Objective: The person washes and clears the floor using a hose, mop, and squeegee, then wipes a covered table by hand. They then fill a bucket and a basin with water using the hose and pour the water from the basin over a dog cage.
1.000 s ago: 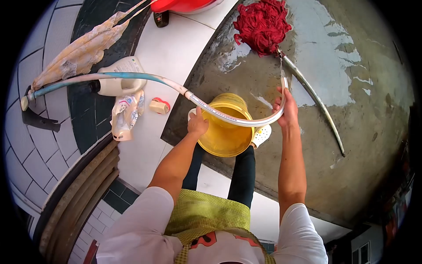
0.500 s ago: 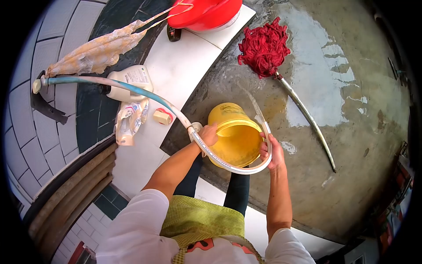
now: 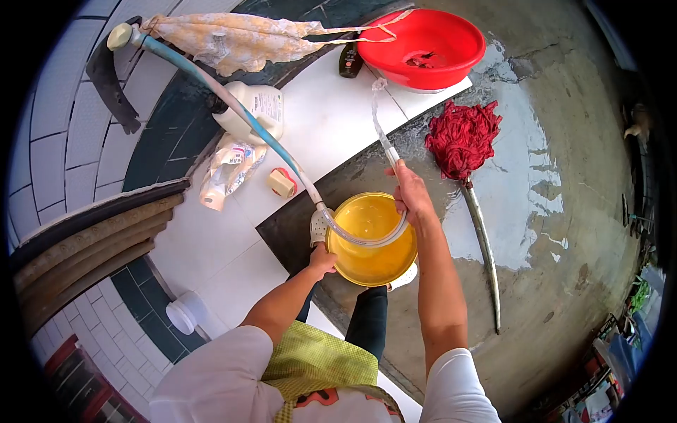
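Observation:
My left hand (image 3: 323, 261) is closed on the near-left rim of a yellow bucket (image 3: 374, 269), whose open mouth faces up at me. My right hand (image 3: 411, 192) is wrapped round a hose (image 3: 282, 154) close to its end, above the bucket's far-right side. The hose runs from a tap (image 3: 121, 37) on the tiled wall and loops across the bucket's mouth. Clear water (image 3: 377, 106) streams from the hose end, away from me, over the white ledge near a red basin (image 3: 423, 70).
On the white ledge (image 3: 226, 261) stand a white jug (image 3: 264, 113), a dark bottle (image 3: 350, 62), a crumpled pouch (image 3: 227, 169) and a soap bar (image 3: 282, 183). A patterned cloth bag (image 3: 233, 42) hangs from the tap. A red mop (image 3: 464, 141) lies on the wet concrete floor.
My right hand has moved up and away from me, turning the hose's stream towards the ledge and basin. The bucket has tipped more upright. More of the basin shows as the view shifted.

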A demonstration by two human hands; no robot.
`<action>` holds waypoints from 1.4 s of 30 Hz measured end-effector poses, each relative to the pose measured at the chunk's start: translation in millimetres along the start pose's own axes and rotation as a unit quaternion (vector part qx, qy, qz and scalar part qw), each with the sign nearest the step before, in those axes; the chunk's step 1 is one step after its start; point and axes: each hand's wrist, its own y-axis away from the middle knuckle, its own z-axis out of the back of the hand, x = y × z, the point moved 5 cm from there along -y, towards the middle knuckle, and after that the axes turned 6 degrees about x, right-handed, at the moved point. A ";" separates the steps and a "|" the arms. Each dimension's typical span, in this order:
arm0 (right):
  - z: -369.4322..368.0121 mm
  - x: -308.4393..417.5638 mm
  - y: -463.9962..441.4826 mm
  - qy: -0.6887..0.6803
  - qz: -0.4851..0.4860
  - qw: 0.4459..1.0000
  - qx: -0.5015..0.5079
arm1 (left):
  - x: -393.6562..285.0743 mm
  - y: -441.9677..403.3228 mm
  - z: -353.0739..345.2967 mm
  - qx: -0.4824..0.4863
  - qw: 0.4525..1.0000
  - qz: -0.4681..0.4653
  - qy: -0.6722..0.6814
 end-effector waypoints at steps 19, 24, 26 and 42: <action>-169.8 218.1 -76.5 0.578 0.092 0.810 -0.047 | 11.6 63.6 59.4 0.019 0.995 -0.077 -0.057; -190.3 239.0 -55.0 0.701 -0.028 0.712 0.015 | -4.3 75.9 80.3 0.012 0.994 -0.082 -0.070; -185.2 236.8 -56.8 0.778 0.010 0.622 0.085 | -10.9 82.2 87.4 0.007 0.992 -0.084 -0.089; -205.6 212.7 -56.5 0.688 -0.066 0.718 0.087 | -17.8 84.0 96.5 0.014 0.992 -0.085 -0.087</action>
